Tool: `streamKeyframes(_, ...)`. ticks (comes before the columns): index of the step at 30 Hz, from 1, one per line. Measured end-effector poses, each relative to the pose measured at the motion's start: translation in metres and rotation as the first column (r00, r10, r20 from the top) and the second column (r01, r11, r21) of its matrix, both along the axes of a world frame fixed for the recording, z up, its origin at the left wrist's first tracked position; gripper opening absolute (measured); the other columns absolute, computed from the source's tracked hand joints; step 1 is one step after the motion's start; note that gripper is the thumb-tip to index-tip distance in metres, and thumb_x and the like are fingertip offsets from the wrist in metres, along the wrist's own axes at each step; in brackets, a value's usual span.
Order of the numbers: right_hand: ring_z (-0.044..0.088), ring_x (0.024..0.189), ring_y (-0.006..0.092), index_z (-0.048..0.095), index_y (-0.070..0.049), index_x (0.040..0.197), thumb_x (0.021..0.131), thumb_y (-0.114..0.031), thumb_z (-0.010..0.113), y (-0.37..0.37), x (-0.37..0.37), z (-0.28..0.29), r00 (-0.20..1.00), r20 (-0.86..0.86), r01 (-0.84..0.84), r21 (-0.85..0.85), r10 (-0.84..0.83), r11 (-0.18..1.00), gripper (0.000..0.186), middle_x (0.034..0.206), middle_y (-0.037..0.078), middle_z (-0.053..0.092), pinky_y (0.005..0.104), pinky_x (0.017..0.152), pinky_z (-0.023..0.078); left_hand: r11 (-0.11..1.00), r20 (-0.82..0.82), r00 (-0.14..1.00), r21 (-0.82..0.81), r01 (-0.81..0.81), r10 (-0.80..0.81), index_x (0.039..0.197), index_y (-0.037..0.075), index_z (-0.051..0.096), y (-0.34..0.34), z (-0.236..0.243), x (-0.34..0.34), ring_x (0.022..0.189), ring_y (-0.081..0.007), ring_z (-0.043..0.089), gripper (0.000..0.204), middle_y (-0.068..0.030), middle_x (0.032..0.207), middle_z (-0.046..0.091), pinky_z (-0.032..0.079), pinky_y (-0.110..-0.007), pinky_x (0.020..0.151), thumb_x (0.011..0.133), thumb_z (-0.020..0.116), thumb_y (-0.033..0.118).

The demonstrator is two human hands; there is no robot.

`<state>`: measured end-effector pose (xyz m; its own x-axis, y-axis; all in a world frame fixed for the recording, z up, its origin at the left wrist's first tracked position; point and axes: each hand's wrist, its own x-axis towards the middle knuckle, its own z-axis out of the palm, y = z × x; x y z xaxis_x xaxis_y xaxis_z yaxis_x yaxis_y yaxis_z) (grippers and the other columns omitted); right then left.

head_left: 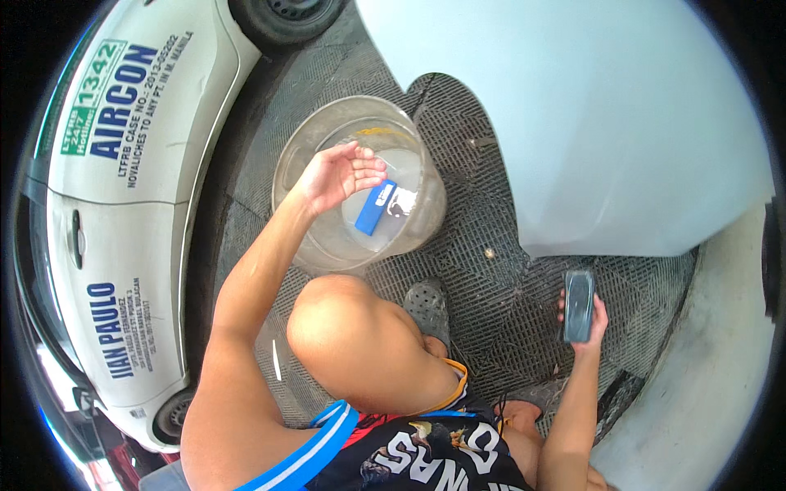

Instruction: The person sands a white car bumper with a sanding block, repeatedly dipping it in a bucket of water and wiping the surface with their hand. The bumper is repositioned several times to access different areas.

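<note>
My left hand [344, 176] is held palm up above a grey round bucket [296, 176], its fingers slightly curled and apart, holding nothing. Inside the bucket, in cloudy liquid, lie a flat blue rectangular item [372, 214] and a small white-and-black piece [403, 203] beside it. My right hand [598, 323] grips a dark grey rectangular block [578, 307] with a glossy face, below the lower edge of a large pale grey panel [598, 147]; what exactly the block is, I cannot tell.
A white car [139, 237] with lettering fills the left side. The floor [483, 204] is dark ribbed tiling. My bent knee [336, 327] and a grey clog [424, 307] are below the bucket. A pale curved surface [696, 368] runs down the right.
</note>
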<state>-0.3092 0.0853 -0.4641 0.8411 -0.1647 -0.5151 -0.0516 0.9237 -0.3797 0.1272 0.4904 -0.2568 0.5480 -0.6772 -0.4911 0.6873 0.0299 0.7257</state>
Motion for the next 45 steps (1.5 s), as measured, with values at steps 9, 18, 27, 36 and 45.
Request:
streamKeyframes(9, 0.074, 0.091, 0.0382, 0.06, 0.007, 0.133, 0.101, -0.041, 0.052, -0.006, 0.03, 0.036, 0.816, -0.294, -0.513, 0.025, 0.497, 0.858, 0.058, 0.113, 0.026, 0.071, 0.0465, 0.069, 0.062, 0.45, -0.263, 0.665, 0.56, 0.695, -0.699, 0.107, -0.003, 0.067, 0.01, -0.164, -0.015, 0.089, -0.0313, 0.07, 0.032, -0.0189, 0.099, 0.071, 0.057, -0.047, 0.089, 0.104, 0.05, 0.023)
streamKeyframes(18, 0.074, 0.093, 0.0314, 0.057, -0.004, 0.142, 0.102, -0.05, 0.061, -0.004, 0.061, 0.074, 0.72, -0.411, -0.646, -0.1, 0.56, 0.757, 0.061, 0.121, 0.022, 0.07, 0.0461, 0.07, 0.063, 0.497, -0.446, 0.73, 0.538, 0.681, -0.518, 0.127, 0.003, 0.067, 0.015, -0.176, 0.005, 0.099, -0.0269, 0.07, 0.041, -0.011, 0.121, 0.072, 0.057, -0.048, 0.071, 0.097, 0.061, 0.031)
streamKeyframes(27, 0.061, 0.125, 0.0218, 0.062, -0.009, 0.14, 0.106, -0.054, 0.053, -0.06, 0.136, 0.173, 0.482, -0.537, -0.766, -0.642, 0.692, 0.036, 0.057, 0.137, 0.009, 0.066, 0.037, 0.11, 0.045, 0.705, 0.341, 0.618, 0.303, 0.642, -0.709, 0.103, -0.004, 0.072, -0.217, 0.137, -0.094, 0.104, -0.0344, 0.075, 0.032, -0.0267, 0.111, 0.075, 0.06, -0.047, 0.096, 0.103, 0.059, 0.025)
streamKeyframes(36, 0.064, 0.112, 0.0203, 0.059, -0.008, 0.145, 0.098, -0.042, 0.069, -0.086, 0.118, 0.223, 0.505, -0.648, -0.827, -0.553, 0.57, 0.104, 0.058, 0.131, 0.009, 0.067, 0.0349, 0.093, 0.053, 0.697, 0.777, -0.003, 0.567, 0.439, -0.63, 0.115, -0.005, 0.072, -0.296, 0.1, -0.175, 0.083, -0.0187, 0.068, 0.031, -0.0102, 0.09, 0.075, 0.056, -0.035, 0.079, 0.104, 0.06, 0.021)
streamKeyframes(45, 0.062, 0.12, 0.0382, 0.043, 0.007, 0.148, 0.087, -0.033, 0.08, 0.015, 0.154, 0.247, 0.949, -0.197, -0.221, -0.972, 0.244, 0.075, 0.082, 0.131, 0.028, 0.06, 0.0431, 0.102, 0.051, 0.868, 0.877, 0.064, 0.458, 0.193, -0.477, 0.135, 0.002, 0.057, -0.215, 0.105, -0.165, 0.103, -0.0273, 0.069, 0.053, -0.0175, 0.116, 0.061, 0.061, -0.039, 0.083, 0.088, 0.08, 0.008)
